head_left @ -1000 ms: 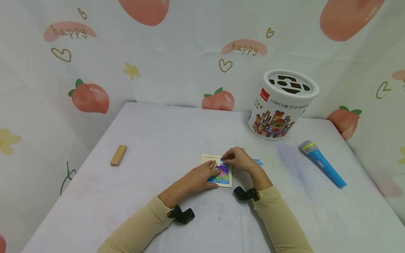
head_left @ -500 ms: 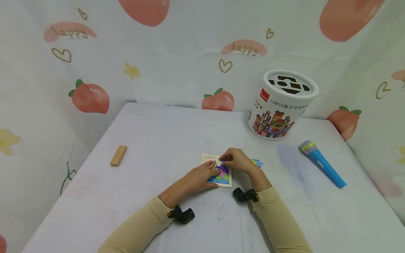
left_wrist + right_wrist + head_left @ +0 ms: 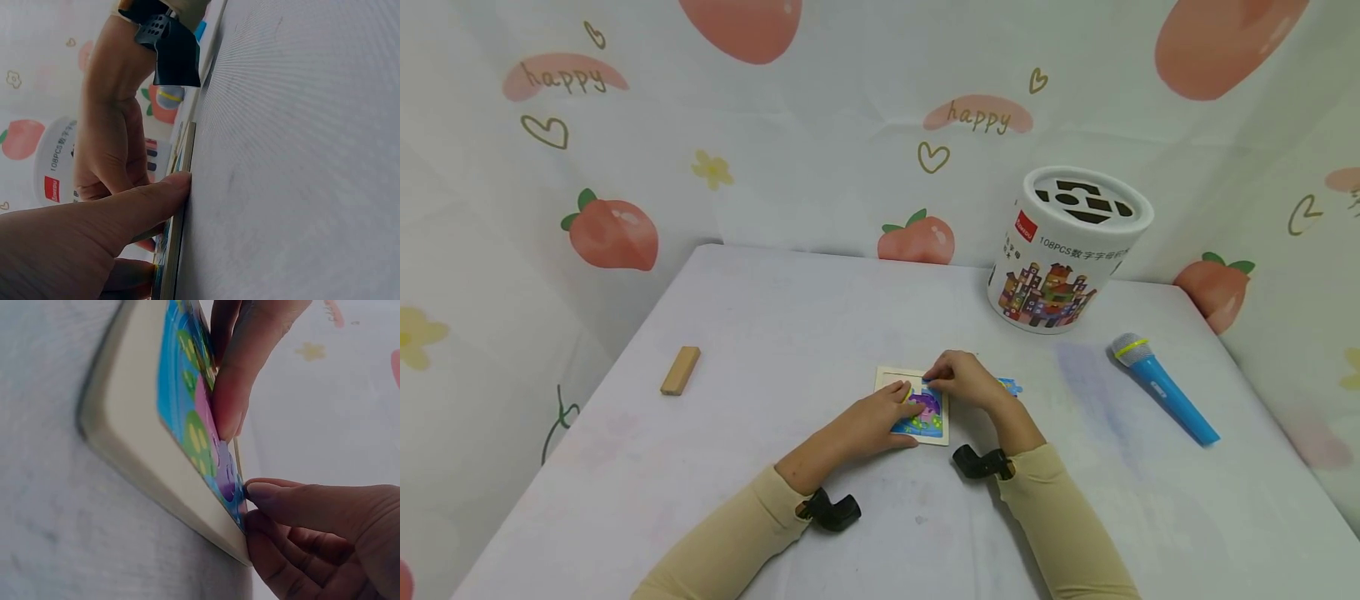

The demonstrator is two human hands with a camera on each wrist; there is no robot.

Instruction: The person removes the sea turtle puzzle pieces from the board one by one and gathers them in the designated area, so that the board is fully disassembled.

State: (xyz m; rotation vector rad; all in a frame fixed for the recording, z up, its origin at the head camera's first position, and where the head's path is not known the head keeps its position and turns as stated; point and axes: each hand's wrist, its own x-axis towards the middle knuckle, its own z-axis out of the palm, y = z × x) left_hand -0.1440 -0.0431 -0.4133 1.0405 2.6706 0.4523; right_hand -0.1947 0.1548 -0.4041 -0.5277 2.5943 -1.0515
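Note:
A small jigsaw puzzle (image 3: pixel 931 427) in a pale wooden frame (image 3: pixel 140 450) lies on the white table, its picture blue, purple, pink and green. My left hand (image 3: pixel 867 423) rests on it from the left with fingers extended over the picture; its thumb (image 3: pixel 169 190) lies against the frame's near edge. At the frame's far right corner my right hand (image 3: pixel 967 382) pinches a blue puzzle piece (image 3: pixel 239 499) with thumb and bent forefinger, mostly hidden by the fingertips. Another blue piece (image 3: pixel 1011 386) lies just right of this hand, partly covered by it.
A wooden block (image 3: pixel 681 371) lies at the left. Towards the back right stands a white tub (image 3: pixel 1060 258) with slots in its lid. A blue toy microphone (image 3: pixel 1168 392) lies at the right. Behind the table hangs a peach-patterned cloth (image 3: pixel 820 167).
My right hand shifts slightly left along the frame's far edge, then slightly back right. The left hand stays in place on the puzzle.

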